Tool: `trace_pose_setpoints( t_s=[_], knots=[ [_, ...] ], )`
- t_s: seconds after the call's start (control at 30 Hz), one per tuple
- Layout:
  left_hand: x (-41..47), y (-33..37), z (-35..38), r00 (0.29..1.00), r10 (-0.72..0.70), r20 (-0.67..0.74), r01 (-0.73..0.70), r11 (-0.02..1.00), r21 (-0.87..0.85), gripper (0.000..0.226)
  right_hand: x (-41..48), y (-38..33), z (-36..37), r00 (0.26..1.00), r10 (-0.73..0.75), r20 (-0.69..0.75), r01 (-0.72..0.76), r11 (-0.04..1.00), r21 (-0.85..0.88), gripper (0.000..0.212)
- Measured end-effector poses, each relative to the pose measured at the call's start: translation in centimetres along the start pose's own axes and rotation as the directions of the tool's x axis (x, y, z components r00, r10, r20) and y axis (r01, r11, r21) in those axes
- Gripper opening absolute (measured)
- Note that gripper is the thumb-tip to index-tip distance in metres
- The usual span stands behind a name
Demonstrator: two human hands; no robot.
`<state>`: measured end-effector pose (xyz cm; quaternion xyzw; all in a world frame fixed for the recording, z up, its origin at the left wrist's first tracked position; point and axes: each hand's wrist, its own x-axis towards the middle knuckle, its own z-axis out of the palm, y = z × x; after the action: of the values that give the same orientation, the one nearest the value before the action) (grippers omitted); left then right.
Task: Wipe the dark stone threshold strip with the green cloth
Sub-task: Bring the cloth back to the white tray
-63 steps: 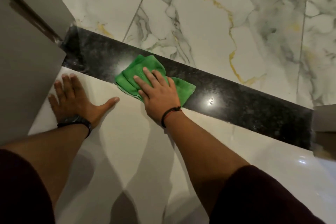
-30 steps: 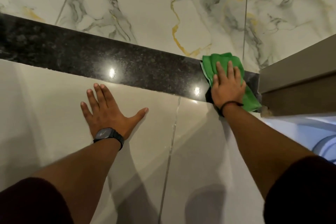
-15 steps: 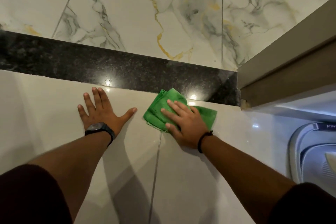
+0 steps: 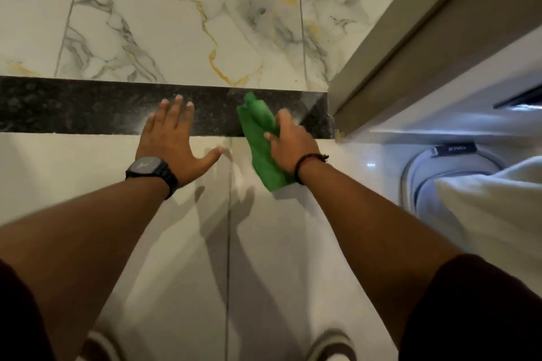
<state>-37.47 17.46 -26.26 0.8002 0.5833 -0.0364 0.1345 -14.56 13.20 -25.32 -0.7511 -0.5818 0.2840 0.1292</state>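
Observation:
The dark speckled stone threshold strip [image 4: 73, 108] runs left to right between veined marble tiles above and plain cream tiles below. My right hand [image 4: 289, 142] grips the green cloth [image 4: 259, 138], which is bunched lengthwise; its top end lies over the strip near the strip's right end and its tail reaches the cream tile. My left hand [image 4: 173, 141] has fingers spread, holding nothing, with fingertips over the strip and palm over the cream tile. It looks blurred, so I cannot tell whether it rests on the floor.
A grey door frame [image 4: 416, 47] rises at the strip's right end. To the right sit a white rounded fixture [image 4: 425, 173] and white fabric [image 4: 498, 208]. Two shoes [image 4: 328, 346] show at the bottom edge. A watch sits on the left wrist.
The right hand has gathered the flat cloth into a bunch and moved it up from the cream tile onto the strip. The left hand has shifted forward, fingertips now over the strip.

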Motion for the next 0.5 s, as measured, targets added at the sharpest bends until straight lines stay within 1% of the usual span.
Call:
trace_pose_setpoints(
  t_s=[0.13,0.2,0.27,0.4,0.5],
  knots=[
    [-2.4,6.8,-8.1,0.996,0.087,-0.012,-0.088,0.993,-0.085,0.104,-5.0,-1.3,-10.7,0.982,0.062,-0.176,-0.019,0.971,0.240,0.020],
    [-4.0,11.1,-11.8,0.992,0.128,-0.014,-0.129,0.983,-0.133,0.101,-8.0,-1.3,-16.5,0.959,0.107,-0.261,-0.021,0.949,0.314,0.023],
    [-5.9,16.3,-15.4,0.984,0.175,-0.025,-0.177,0.962,-0.208,0.098,-11.4,-0.7,-22.7,0.930,0.172,-0.323,-0.046,0.930,0.365,0.024],
    [-9.1,26.3,-20.2,0.967,0.252,0.021,-0.234,0.922,-0.309,0.093,-17.8,2.3,-32.9,0.864,0.263,-0.429,-0.074,0.910,0.409,0.023],
    [-10.4,33.1,-21.9,0.942,0.334,0.033,-0.301,0.884,-0.358,0.091,-21.2,6.0,-38.5,0.843,0.335,-0.421,-0.115,0.876,0.468,0.025]
  ],
)
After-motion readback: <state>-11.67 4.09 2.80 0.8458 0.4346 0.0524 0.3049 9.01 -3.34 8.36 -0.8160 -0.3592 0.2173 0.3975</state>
